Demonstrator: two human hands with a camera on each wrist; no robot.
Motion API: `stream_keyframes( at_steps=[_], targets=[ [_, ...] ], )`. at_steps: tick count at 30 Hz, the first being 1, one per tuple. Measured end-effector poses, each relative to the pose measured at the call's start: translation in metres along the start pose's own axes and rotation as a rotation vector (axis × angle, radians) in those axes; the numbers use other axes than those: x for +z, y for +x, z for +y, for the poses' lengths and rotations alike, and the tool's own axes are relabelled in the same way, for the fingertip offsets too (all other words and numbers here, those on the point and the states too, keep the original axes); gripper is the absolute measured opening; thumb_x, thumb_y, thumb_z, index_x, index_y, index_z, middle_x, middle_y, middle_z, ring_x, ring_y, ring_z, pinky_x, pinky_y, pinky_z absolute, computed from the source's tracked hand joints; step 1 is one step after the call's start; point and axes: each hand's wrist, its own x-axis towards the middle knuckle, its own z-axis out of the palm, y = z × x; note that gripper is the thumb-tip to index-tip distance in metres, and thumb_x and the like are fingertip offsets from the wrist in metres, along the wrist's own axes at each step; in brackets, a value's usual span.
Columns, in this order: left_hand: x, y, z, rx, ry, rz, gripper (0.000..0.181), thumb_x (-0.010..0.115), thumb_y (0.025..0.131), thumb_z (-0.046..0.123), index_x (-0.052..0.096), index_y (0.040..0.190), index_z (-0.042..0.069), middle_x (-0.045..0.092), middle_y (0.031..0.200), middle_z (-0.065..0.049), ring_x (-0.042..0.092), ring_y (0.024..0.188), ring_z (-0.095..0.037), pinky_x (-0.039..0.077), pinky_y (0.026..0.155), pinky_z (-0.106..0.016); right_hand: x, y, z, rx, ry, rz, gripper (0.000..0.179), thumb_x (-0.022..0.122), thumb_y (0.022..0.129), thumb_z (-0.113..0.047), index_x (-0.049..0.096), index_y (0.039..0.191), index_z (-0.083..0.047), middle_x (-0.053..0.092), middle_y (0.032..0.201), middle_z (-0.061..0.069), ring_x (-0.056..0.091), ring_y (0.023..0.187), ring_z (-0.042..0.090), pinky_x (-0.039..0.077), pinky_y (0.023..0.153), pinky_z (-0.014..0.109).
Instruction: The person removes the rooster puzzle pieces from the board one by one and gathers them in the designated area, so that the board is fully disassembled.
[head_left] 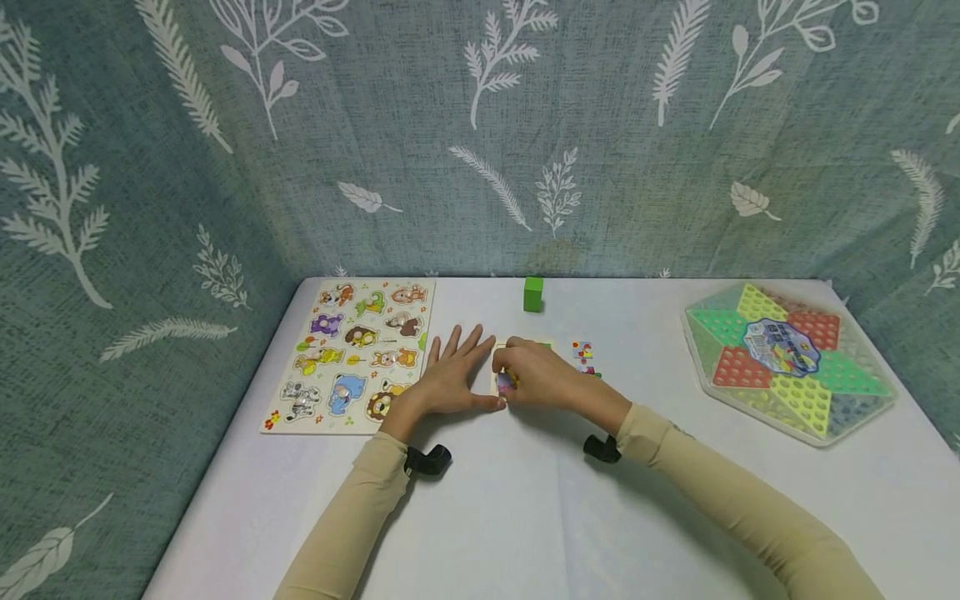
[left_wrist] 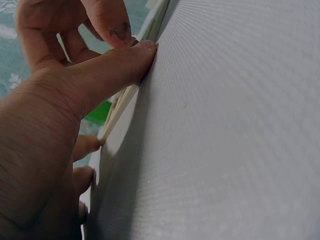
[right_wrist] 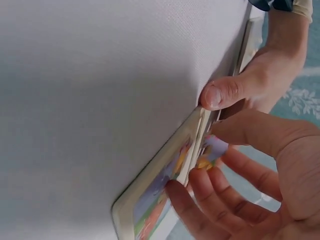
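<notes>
A small wooden jigsaw tray (right_wrist: 155,162) with a pale rim and a colourful picture lies flat on the white table. My right hand (head_left: 542,375) is over it, pinching a purple and yellow jigsaw piece (right_wrist: 216,146) between thumb and fingers, tilted up from the tray. In the head view this hand covers most of the tray. On the tray's left side my left hand (head_left: 452,382) rests with fingers spread, its thumb tip at the near corner of the rim. Right of the tray lie loose jigsaw pieces (head_left: 582,351), partly behind the right hand.
An animal knob puzzle board (head_left: 330,426) lies on the left, close to the left hand. Behind the tray stands a green block (head_left: 533,295). A hexagonal game box (head_left: 806,407) with a coloured star board is at the right. Patterned cloth (head_left: 420,200) hangs behind the table (head_left: 495,517).
</notes>
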Motion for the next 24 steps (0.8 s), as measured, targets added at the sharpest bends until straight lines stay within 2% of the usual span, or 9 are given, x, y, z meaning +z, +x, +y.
stream_keyframes(
  at_steps=[10, 15, 24],
  targets=[
    [0.001, 0.001, -0.001, 0.008, 0.011, 0.007, 0.109, 0.074, 0.077, 0.066, 0.023, 0.161, 0.018, 0.006, 0.167, -0.008, -0.009, 0.151, -0.038, -0.01, 0.115, -0.061, -0.01, -0.009, 0.002, 0.009, 0.026, 0.007, 0.027, 0.081, 0.079, -0.011, 0.073, 0.104, -0.007, 0.059, 0.093, 0.004, 0.049, 0.076, 0.014, 0.044, 0.067, 0.031],
    [0.002, 0.001, -0.001, 0.007, 0.017, 0.006, 0.11, 0.072, 0.077, 0.068, 0.021, 0.162, 0.018, 0.004, 0.167, -0.008, -0.009, 0.151, -0.038, -0.01, 0.115, -0.06, -0.018, -0.017, 0.003, 0.024, 0.0, 0.003, 0.031, 0.08, 0.079, -0.011, 0.074, 0.109, -0.006, 0.058, 0.095, 0.004, 0.049, 0.072, 0.013, 0.043, 0.065, 0.03],
    [0.001, 0.0, -0.002, 0.013, 0.007, 0.007, 0.109, 0.073, 0.079, 0.066, 0.022, 0.162, 0.017, 0.006, 0.167, -0.009, -0.008, 0.151, -0.039, -0.009, 0.115, -0.062, -0.026, -0.032, 0.009, 0.051, -0.044, 0.003, 0.029, 0.079, 0.079, -0.012, 0.075, 0.108, -0.008, 0.057, 0.095, 0.0, 0.049, 0.074, 0.013, 0.045, 0.067, 0.03]
  ],
)
